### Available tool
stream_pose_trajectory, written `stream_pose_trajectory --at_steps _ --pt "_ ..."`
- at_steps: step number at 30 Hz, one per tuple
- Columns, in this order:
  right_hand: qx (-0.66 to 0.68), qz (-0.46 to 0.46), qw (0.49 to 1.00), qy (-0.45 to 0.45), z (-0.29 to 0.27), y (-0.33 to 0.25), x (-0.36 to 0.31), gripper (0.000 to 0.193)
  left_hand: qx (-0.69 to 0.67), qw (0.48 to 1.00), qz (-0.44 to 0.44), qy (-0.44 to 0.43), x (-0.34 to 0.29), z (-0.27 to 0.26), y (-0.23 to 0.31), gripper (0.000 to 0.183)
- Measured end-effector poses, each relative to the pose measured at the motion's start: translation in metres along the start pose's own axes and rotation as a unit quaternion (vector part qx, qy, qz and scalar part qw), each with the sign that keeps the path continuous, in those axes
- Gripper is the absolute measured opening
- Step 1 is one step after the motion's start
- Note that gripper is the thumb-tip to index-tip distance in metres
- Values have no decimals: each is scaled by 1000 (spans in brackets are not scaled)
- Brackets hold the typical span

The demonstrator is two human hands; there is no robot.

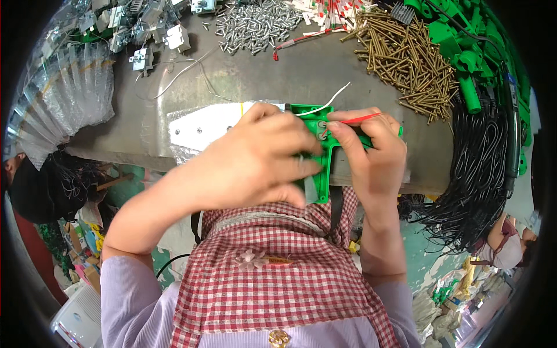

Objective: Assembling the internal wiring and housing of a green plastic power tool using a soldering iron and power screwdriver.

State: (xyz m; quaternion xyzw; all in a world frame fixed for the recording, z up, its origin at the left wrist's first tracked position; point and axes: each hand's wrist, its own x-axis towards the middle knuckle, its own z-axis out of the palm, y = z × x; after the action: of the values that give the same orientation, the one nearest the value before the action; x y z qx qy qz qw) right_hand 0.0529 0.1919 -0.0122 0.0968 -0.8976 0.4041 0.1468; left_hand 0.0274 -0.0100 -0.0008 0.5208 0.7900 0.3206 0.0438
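Note:
A green plastic housing (pixel 324 191), open on its upper side, lies at the table's near edge. A white tapered plate (pixel 200 129) in clear bubble wrap extends left from it, partly covered by my left hand. My left hand (pixel 261 156) is over the housing's left part, fingers apart and blurred; I see nothing held in it. My right hand (pixel 374 153) is closed at the housing's right side, pinching a thin red wire (pixel 362 118) between thumb and fingers. A white wire (pixel 331 102) curls up out of the housing. Two small round fittings (pixel 322 129) show beside my right fingertips.
Silver screws (pixel 255 26) and long brass-coloured screws (pixel 403 61) are heaped at the back. Metal-and-white parts (pixel 141 59) lie back left, above wrapped sheets (pixel 69 93). Green housings (pixel 470 69) and black cables (pixel 478 156) crowd the right. A loose wire (pixel 174 81) crosses the tabletop.

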Motion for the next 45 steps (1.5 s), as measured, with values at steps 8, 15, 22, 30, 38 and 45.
stream_pose_trajectory --at_steps 8,15,22,30,38,45 --pt "57 17 998 12 7 0 0 12 -56 981 -175 60 50 -2 -45 13" --pt "134 93 987 -2 16 -8 12 10 -404 832 -345 158 24 -17 -26 16" --pt "106 72 992 -21 20 -8 16 15 -452 807 -323 199 24 -9 -27 16" --pt "94 78 992 -27 19 -8 17 18 -443 816 -328 177 28 -11 -27 13" --pt "110 86 989 -49 19 -5 18 20 -440 820 -335 151 29 -13 -31 13" --pt "114 96 987 -56 15 -7 19 20 -453 820 -332 107 32 -20 -35 13"
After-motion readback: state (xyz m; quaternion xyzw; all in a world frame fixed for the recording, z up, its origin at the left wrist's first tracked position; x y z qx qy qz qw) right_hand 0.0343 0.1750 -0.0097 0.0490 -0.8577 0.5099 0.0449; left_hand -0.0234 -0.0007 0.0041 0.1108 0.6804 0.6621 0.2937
